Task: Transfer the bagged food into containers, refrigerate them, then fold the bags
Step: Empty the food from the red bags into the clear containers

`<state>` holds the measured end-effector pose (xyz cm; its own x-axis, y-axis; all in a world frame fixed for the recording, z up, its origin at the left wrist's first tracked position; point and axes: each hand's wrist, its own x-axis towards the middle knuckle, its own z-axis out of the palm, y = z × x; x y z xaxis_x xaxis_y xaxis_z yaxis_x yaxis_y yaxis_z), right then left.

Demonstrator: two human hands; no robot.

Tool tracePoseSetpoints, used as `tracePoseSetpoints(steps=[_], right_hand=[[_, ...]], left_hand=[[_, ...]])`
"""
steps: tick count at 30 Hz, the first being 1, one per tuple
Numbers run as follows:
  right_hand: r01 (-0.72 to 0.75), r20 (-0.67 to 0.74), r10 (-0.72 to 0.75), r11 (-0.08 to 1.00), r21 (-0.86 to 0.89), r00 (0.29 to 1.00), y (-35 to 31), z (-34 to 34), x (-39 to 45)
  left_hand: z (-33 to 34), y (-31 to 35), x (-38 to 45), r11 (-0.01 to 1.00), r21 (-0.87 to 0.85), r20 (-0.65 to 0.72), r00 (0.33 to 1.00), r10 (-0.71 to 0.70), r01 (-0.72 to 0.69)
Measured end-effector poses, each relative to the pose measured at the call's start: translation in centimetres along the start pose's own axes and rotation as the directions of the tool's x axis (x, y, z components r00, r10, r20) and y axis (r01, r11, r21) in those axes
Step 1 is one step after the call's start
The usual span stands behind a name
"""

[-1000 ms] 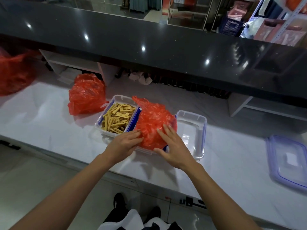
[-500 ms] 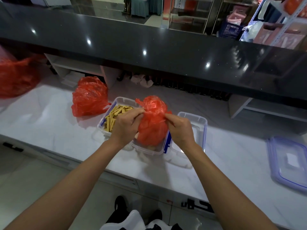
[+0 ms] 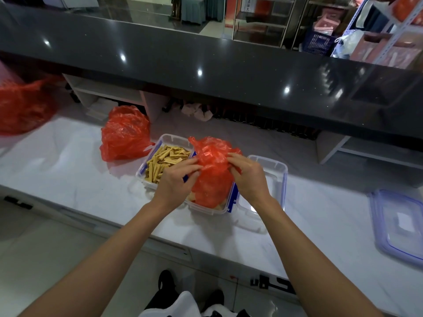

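A red plastic bag sits in a clear container with blue clips on the white counter. My left hand pinches the bag's left side and my right hand pinches its right side near the top. Pale food shows at the bag's bottom edge inside the container. To the left, another clear container holds yellow stick-shaped snacks. A third clear container stands to the right, partly behind my right wrist.
Another full red bag lies left of the containers, and a larger red bag sits at the far left. A clear lid with blue rim lies at the right. A raised black counter runs behind.
My hands went from resting on the bag's lower sides to gripping it near its top. The bag now stands taller in the container, bunched between my fingers.
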<state>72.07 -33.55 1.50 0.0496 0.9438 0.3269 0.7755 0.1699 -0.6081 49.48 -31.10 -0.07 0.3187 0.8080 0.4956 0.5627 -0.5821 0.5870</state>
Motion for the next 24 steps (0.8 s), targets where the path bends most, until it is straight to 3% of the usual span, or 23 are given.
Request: tracePoseSetpoints(steps=[2, 7, 10, 12, 15, 20, 24], right_hand=[[-0.027, 0.048, 0.03, 0.999, -0.044, 0.998, 0.8, 0.3, -0.5], [-0.041, 0.195, 0.055, 0.996, -0.077, 0.979, 1.2, 0.8, -2.5], [-0.097, 0.42, 0.131, 0.99, -0.101, 0.898, 0.4, 1.4, -4.6], [-0.083, 0.484, 0.147, 0.985, -0.15, 0.863, 0.1, 2.2, -5.5], [-0.071, 0.368, 0.118, 0.988, -0.139, 0.922, -0.3, 2.7, -5.4], [-0.005, 0.215, 0.042, 0.985, -0.172, 0.976, 0.1, 2.3, -4.3], [-0.069, 0.086, 0.077, 0.993, -0.091, 0.993, -0.5, 1.8, -3.4]], left_hand=[[0.2, -0.3, -0.8, 0.999, -0.032, 0.05, 0.998, -0.027, 0.029], [0.6, -2.4, -4.0, 0.999, 0.024, 0.398, 0.916, -0.039, 0.033], [1.3, -2.8, -4.7, 0.99, 0.111, 0.451, 0.892, 0.032, -0.092], [1.7, -2.5, -4.3, 0.971, 0.15, 0.473, 0.876, 0.093, -0.185], [2.1, -1.9, -3.7, 0.961, 0.178, 0.492, 0.865, 0.099, -0.211], [1.5, -2.1, -3.6, 0.998, 0.063, 0.495, 0.868, -0.039, 0.01], [1.0, -2.7, -4.6, 0.998, 0.057, 0.408, 0.912, -0.05, 0.03]])
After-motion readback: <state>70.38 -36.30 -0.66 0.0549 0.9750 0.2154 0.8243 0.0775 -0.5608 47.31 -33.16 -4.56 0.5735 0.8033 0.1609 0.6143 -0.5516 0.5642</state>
